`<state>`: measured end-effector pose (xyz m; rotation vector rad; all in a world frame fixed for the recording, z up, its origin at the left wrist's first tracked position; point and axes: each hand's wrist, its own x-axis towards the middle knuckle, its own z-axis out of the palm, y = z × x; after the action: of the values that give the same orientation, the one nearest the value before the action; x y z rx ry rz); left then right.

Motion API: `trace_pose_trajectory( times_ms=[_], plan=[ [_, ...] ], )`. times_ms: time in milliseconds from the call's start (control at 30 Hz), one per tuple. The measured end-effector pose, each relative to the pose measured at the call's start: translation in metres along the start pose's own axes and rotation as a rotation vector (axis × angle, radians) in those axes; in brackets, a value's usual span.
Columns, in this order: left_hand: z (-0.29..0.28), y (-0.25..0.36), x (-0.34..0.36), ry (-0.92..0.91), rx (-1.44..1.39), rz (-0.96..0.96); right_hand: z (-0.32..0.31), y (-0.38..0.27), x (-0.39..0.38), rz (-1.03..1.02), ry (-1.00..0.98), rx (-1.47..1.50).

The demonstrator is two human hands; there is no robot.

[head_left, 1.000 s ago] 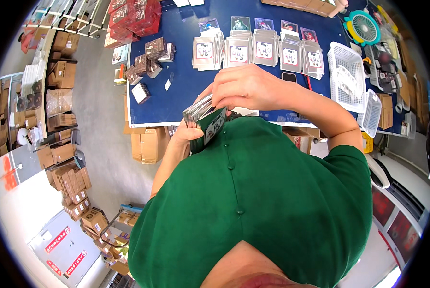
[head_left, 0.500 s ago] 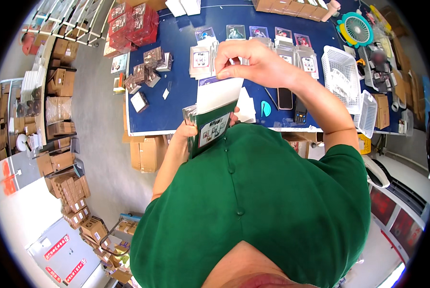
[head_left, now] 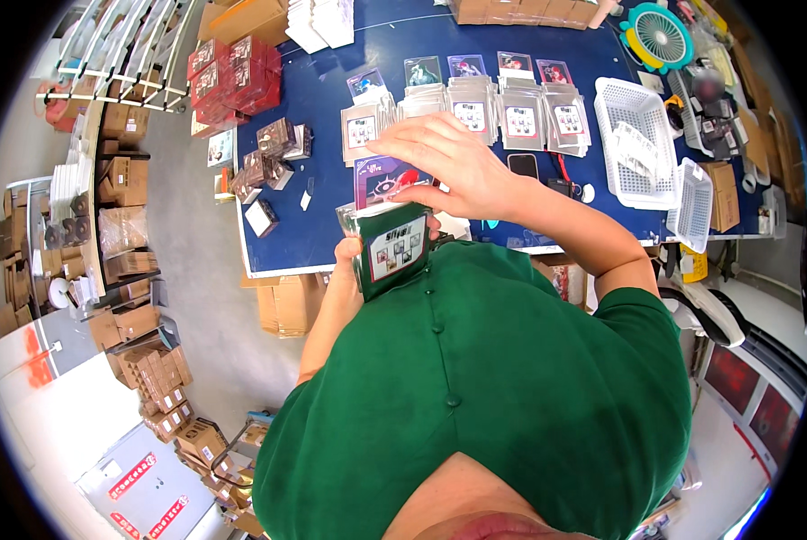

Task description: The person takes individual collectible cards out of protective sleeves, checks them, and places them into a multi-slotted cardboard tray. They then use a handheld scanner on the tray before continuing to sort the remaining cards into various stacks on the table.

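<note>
Close to my chest, my left hand grips a thick stack of clear plastic sleeves. The front sleeve bears a printed label with small pictures, and green shows through around it. A purple picture card stands up out of the top of the stack, its lower part hidden. My right hand is bent over this card, fingers along its upper edge and thumb against its right side. On the table beyond lie several sleeve stacks, in a row, with colourful cards behind them.
White plastic baskets stand at the right, near a teal fan. A phone lies beyond my right forearm. Red-wrapped boxes and small brown boxes occupy the table's left side.
My right hand has moved down toward the stack. The raised white-backed piece no longer stands high; a purple card face now shows lower. My view has shifted slightly.
</note>
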<state>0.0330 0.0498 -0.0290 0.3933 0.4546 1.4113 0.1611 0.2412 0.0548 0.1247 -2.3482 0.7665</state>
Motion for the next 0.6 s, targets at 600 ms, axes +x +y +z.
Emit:
trace_pose_trajectory(
  times_ms=[600],
  plan=[
    [0.003,-0.013,0.068,0.450,0.080,0.004,-0.002,0.081,-0.045,0.176,-0.182,0.373]
  ],
)
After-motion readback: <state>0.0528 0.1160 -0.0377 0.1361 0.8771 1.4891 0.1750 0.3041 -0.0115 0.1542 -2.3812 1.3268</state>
